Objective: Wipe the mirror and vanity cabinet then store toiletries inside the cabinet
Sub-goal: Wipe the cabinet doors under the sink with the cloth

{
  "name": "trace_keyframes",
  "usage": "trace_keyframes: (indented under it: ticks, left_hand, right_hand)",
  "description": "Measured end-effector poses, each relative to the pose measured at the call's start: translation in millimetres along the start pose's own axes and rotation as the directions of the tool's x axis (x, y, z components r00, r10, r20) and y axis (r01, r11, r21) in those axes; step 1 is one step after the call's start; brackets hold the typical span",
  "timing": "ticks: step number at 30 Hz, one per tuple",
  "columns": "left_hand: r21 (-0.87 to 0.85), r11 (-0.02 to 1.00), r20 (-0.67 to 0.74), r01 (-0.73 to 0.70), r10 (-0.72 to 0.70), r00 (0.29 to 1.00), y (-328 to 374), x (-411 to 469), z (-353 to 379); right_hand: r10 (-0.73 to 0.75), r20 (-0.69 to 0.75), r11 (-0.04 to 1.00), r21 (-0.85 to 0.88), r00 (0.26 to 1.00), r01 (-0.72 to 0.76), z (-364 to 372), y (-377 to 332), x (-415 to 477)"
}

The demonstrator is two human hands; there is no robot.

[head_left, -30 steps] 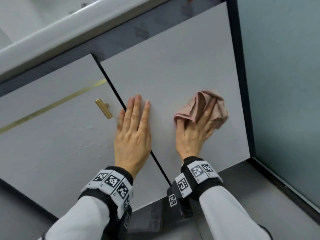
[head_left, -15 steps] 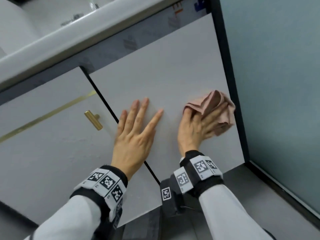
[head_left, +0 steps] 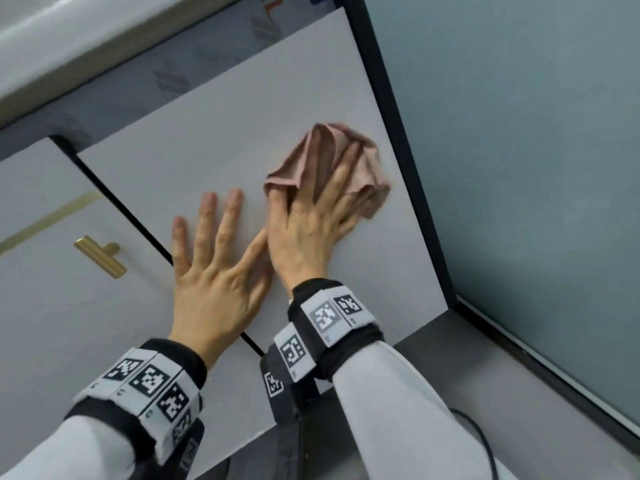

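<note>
The vanity cabinet shows two pale grey doors. On the right door point(head_left: 242, 133) my right hand point(head_left: 308, 230) presses a crumpled pink cloth point(head_left: 360, 168) with spread fingers, its thumb tucked under the cloth's edge. My left hand point(head_left: 214, 271) lies flat with straight fingers across the dark gap between the doors, its thumb touching my right hand. The left door point(head_left: 52, 323) carries a brass handle point(head_left: 100, 256) and a thin brass strip. No toiletries or mirror are in view.
The white countertop edge point(head_left: 86, 39) runs above the doors. A black frame point(head_left: 398, 150) and a frosted glass panel point(head_left: 519, 150) stand close on the right. Grey floor point(head_left: 502, 393) lies below the cabinet.
My right hand and the cloth slid up and left across the right door. My left hand spread its fingers and now touches the right hand. The view shifted left.
</note>
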State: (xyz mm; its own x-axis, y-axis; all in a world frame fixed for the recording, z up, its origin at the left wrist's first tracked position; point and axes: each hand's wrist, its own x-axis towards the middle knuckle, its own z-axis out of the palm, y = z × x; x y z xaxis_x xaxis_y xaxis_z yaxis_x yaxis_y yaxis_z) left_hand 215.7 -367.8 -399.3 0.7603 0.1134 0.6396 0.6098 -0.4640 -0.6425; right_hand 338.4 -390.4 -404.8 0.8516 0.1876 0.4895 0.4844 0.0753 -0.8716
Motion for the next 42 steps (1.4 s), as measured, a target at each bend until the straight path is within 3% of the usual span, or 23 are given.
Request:
trace_keyframes:
  ticks: [2,3,7,9,10,13,15,19,21,23,25,26,28,31,33,35,37,38,42]
  left_hand:
    - [0.007,1.0,0.002,0.012,-0.012,1.0,-1.3,-0.3,1.3]
    - [0.017,1.0,-0.001,0.017,-0.017,1.0,-1.5,0.3,0.1]
    - [0.027,0.999,0.016,0.017,-0.018,1.0,0.6,2.8,-8.4]
    - [0.017,1.0,0.029,0.009,-0.01,1.0,1.7,2.5,-8.0]
    - [0.009,1.0,0.038,0.005,-0.005,0.999,1.6,1.9,-6.9]
    - [-0.009,1.0,0.059,-0.028,0.028,0.998,-1.3,0.6,-5.3]
    - [0.012,0.999,0.055,-0.044,0.043,0.998,-2.2,0.8,-9.5]
    - [0.013,0.998,0.04,-0.068,0.067,0.997,-4.9,-1.4,-14.8]
    - [0.01,0.998,0.03,-0.068,0.068,0.997,-4.1,-1.9,-12.1]
    - [-0.051,0.998,0.004,-0.021,0.021,1.0,-1.9,-2.3,-9.1]
    - [-0.126,0.991,-0.023,0.037,-0.04,0.999,-1.6,-2.4,-9.9]
    - [-0.144,0.988,-0.027,0.055,-0.06,0.998,-3.5,-2.6,-11.5]
    - [-0.157,0.985,-0.012,0.076,-0.079,0.997,-6.9,-4.2,-15.7]
    - [-0.159,0.978,0.03,0.136,-0.133,0.991,-5.3,-10.7,-20.4]
    - [-0.163,0.97,0.058,0.182,-0.175,0.983,-3.6,-19.3,-20.5]
    - [-0.155,0.964,0.09,0.218,-0.206,0.974,-2.7,-33.0,-20.1]
    - [-0.155,0.961,0.129,0.229,-0.21,0.969,-3.0,-49.8,-21.2]
    - [-0.158,0.959,0.153,0.234,-0.211,0.965,-2.2,-58.3,-22.7]
    - [-0.196,0.955,0.246,0.221,-0.17,0.954,8.3,-80.2,-31.5]
  right_hand:
    - [-0.091,-0.055,0.996,-0.026,0.994,0.09,-0.9,2.5,1.7]
    - [-0.062,-0.054,0.998,-0.035,0.997,0.061,-5.4,12.2,0.4]
    - [0.274,0.035,0.959,-0.081,0.961,-0.27,-16.4,49.1,-15.4]
    - [0.321,0.066,0.947,-0.048,0.945,-0.318,-9.4,29.6,-14.0]
    - [0.258,0.077,0.966,0.008,0.963,-0.26,-4.5,13.8,-13.0]
    - [-0.131,0.035,0.991,0.026,0.991,0.13,0.0,-0.7,-13.4]
    - [-0.192,0.024,0.981,-0.029,0.981,0.192,-8.2,25.0,-15.2]
    - [0.113,0.07,0.993,-0.039,0.991,-0.111,-19.3,57.3,-34.3]
    - [0.16,0.06,0.987,0.002,0.985,-0.16,-8.0,31.8,-34.4]
    - [-0.008,0.072,1.0,0.02,0.997,0.007,0.8,10.2,-35.9]
    - [-0.234,0.142,0.972,0.004,0.962,0.236,2.6,19.0,-44.8]
    - [-0.28,0.193,0.959,0.008,0.941,0.284,-1.1,30.9,-51.6]
    - [-0.199,0.262,0.979,0.002,0.944,0.206,-9.0,53.9,-70.6]
    - [-0.064,0.155,0.998,-0.006,0.986,0.066,-0.8,43.2,-91.1]
    - [-0.201,0.162,0.974,-0.076,0.966,0.215,12.2,27.0,-100.2]
    - [-0.415,0.248,0.879,-0.137,0.875,0.456,18.5,34.1,-101.9]
    - [-0.475,0.306,0.831,-0.153,0.825,0.535,15.1,56.7,-105.8]
    - [-0.443,0.32,0.853,-0.137,0.837,0.504,10.8,67.9,-113.2]
    - [-0.116,0.338,0.984,-0.089,0.934,0.154,5.1,73.4,-157.2]
